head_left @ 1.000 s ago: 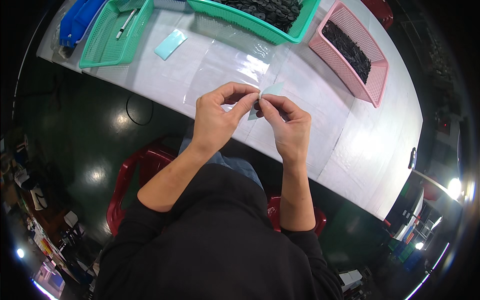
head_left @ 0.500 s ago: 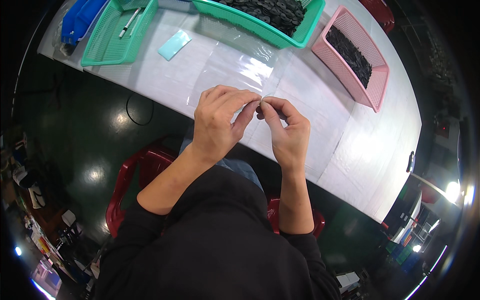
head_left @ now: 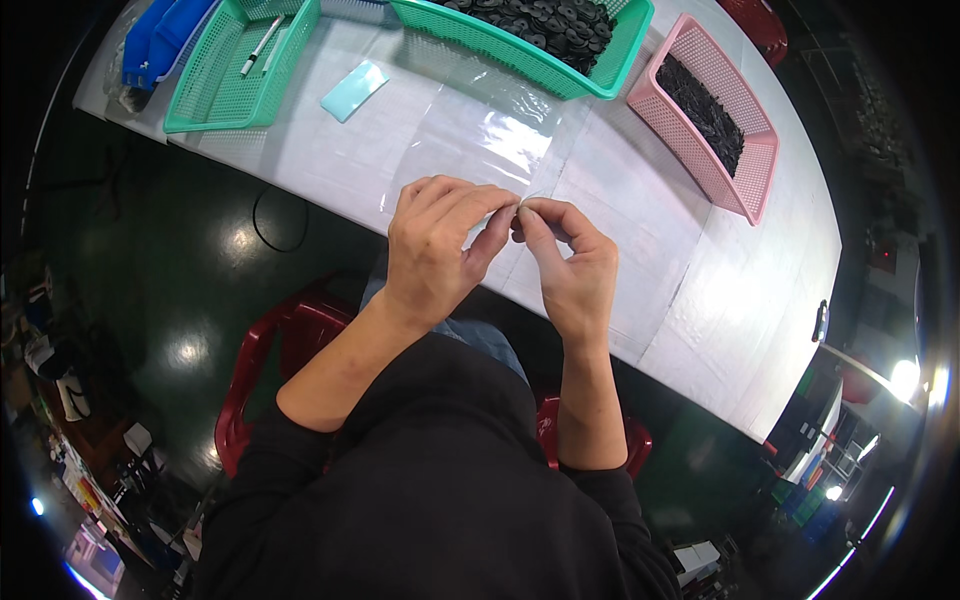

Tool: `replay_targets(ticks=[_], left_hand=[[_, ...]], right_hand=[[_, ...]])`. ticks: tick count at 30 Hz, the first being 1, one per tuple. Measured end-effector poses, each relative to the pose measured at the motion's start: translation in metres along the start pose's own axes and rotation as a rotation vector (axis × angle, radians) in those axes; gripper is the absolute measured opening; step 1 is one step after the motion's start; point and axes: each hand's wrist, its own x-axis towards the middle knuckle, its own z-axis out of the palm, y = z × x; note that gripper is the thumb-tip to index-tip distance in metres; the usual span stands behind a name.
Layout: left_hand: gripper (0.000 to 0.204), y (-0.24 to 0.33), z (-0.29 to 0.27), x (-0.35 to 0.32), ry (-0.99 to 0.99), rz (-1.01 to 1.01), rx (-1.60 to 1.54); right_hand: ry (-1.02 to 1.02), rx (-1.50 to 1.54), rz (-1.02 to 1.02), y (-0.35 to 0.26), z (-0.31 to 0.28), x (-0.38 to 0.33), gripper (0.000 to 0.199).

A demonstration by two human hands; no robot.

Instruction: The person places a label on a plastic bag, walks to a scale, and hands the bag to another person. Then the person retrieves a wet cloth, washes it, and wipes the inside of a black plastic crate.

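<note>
My left hand (head_left: 435, 240) and my right hand (head_left: 575, 255) meet over the table's near edge, thumbs and forefingers pinched tip to tip. Between the fingertips is the near edge of what looks like a thin, clear plastic bag (head_left: 465, 135). It stretches flat and shiny over the table beyond my hands. The exact bit in the pinch is tiny and mostly covered by the fingers. Left of the bag, a small pale turquoise rectangular piece (head_left: 355, 91) lies on the table.
A long green basket (head_left: 490, 45) of black flat rings stands at the far side of the white table (head_left: 640, 270). To the right is a pink basket (head_left: 685, 130) with thin black pieces. At far left, a green basket (head_left: 215, 110) holds a pen (head_left: 262, 46), beside blue bins (head_left: 160, 40).
My hands keep the same pinch and have barely moved. The whole view has shifted very slightly.
</note>
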Motion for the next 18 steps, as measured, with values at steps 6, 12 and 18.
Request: replay_targets(ticks=[6, 12, 18], left_hand=[[0.015, -0.003, -0.002, -0.003, 0.006, -0.025, -0.020], [0.011, -0.002, -0.008, -0.003, -0.007, -0.106, -0.074], [0.009, 0.002, -0.015, -0.002, -0.071, -0.415, -0.351]], right_hand=[[-0.006, -0.019, -0.009, 0.000, 0.005, 0.000, 0.012], [-0.011, -0.035, -0.021, 0.001, 0.010, 0.000, 0.012], [-0.022, -0.062, -0.024, 0.001, 0.012, -0.001, 0.012]])
